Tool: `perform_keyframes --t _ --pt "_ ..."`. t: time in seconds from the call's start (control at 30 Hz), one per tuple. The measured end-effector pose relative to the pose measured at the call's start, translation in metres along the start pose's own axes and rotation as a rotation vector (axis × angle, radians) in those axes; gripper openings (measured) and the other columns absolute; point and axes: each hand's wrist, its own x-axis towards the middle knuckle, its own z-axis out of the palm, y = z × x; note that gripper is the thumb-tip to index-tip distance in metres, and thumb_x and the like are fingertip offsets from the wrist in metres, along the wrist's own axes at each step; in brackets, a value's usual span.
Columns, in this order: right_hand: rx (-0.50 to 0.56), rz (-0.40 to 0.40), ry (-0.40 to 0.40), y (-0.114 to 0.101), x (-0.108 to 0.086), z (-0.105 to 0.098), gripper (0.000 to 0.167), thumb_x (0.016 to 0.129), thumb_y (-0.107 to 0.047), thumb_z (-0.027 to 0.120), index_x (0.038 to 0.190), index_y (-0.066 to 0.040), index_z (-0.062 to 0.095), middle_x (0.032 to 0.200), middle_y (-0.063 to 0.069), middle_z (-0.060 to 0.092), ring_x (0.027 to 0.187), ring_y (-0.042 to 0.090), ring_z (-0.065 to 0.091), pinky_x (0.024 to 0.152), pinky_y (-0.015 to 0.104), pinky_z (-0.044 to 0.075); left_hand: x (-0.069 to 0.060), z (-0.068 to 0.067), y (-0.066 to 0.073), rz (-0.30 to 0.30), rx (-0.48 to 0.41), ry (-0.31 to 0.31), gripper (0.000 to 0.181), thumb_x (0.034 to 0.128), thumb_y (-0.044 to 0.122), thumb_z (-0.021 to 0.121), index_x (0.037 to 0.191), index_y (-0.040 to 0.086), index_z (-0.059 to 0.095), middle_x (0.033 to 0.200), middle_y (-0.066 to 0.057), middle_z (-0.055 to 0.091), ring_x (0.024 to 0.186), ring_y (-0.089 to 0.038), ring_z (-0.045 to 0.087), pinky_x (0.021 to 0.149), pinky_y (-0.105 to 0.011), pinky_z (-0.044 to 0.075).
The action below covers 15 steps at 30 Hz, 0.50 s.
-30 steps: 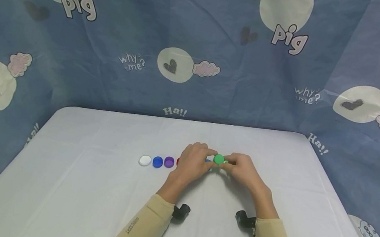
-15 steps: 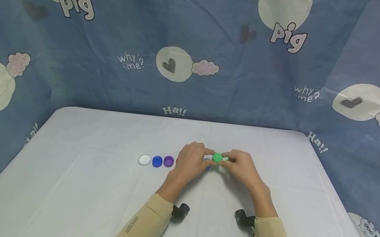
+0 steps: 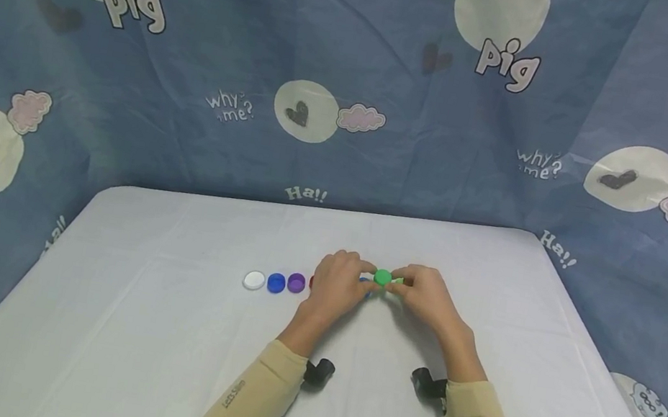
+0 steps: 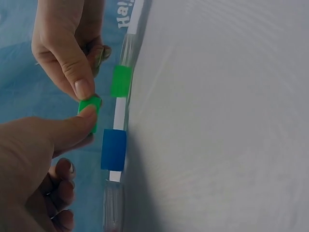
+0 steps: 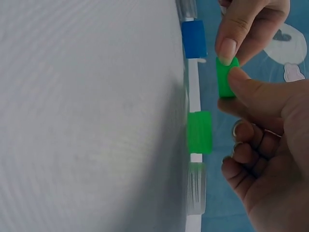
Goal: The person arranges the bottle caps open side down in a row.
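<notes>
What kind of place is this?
Perhaps a small recording spot: there's a white table, a blue cloth printed with "pig" behind it, and a black camera at each wrist.

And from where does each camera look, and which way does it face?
Head: on the person's head, facing forward and down at the white table and printed cloth; left hand, right hand and beige sleeves show.
Left wrist: on that wrist, facing the held green cap; left hand near, right hand beyond.
Right wrist: on that wrist, facing the same cap; right hand near, left hand beyond.
Shared: both wrist views show that cap, both hands and a blue cap.
</notes>
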Motion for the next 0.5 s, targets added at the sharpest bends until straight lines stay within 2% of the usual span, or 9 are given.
perform_keyframes --t 0.17,0.5 --pt "-0.045 0.026 -0.010 -0.0007 -0.0003 0.0011 0.030 0.087 -0.024 0.076 0.110 -0.004 0.075 0.081 0.004 0.067 0.068 0.015 0.051 0.060 0.028 0.044 -0.0009 0.0029 0.0004 -0.001 0.001 -0.019 0.030 0.0837 0.046 0.076 0.108 0.029 0.078 0.087 0.003 0.070 0.076 -0.017 0.059 0.067 -0.032 0.044" --pt "-0.167 0.056 -0.002 -0.0011 -0.0002 0.0027 0.031 0.086 -0.027 0.076 0.110 -0.008 0.076 0.091 0.005 0.073 0.073 0.015 0.055 0.063 0.028 0.044 -0.0028 0.0051 0.0026 -0.011 -0.020 -0.042 0.025 0.0839 0.045 0.076 0.102 0.028 0.079 0.084 0.002 0.070 0.077 -0.019 0.061 0.069 -0.033 0.045"
